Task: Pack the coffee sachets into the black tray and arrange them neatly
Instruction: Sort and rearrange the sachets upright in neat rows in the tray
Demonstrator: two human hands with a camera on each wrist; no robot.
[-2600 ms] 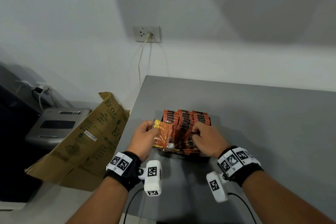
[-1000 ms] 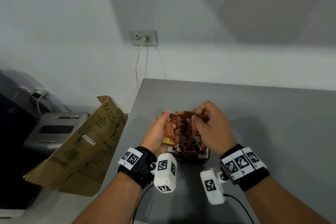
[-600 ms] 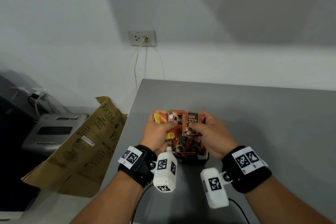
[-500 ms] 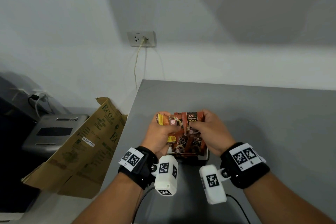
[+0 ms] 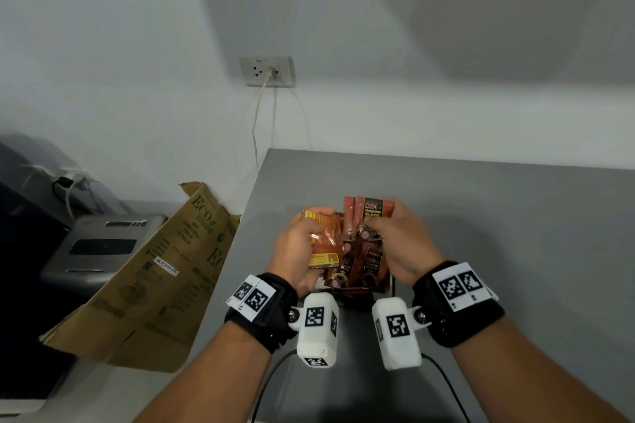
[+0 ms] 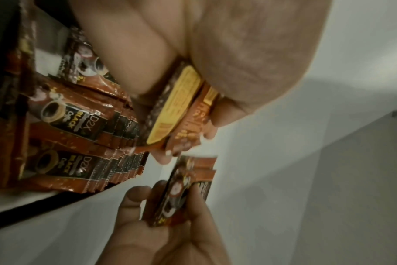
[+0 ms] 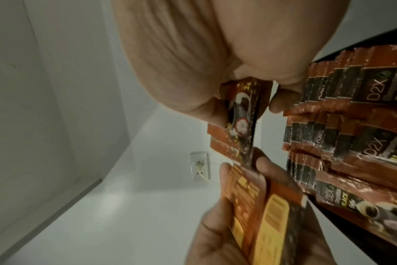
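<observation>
- Head view: left hand (image 5: 302, 244) grips a small bunch of coffee sachets (image 5: 324, 240), yellow-labelled backs showing, above the black tray (image 6: 23, 213).
- Right hand (image 5: 400, 240) pinches a few D2X sachets (image 5: 369, 213) by their lower ends.
- Tray already holds overlapping rows (image 7: 351, 129).
- Sachets look light, thin, glossy, likely slippery; best pinched across the flat faces, stack squared.

Black wristbands (image 5: 261, 311) carry white tags (square black-and-white codes), white camera blocks (image 5: 316, 331) and black cables (image 5: 271, 374).

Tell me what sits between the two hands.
In the head view, coffee sachets standing in the black tray fill the gap between the left hand and right hand.
</observation>
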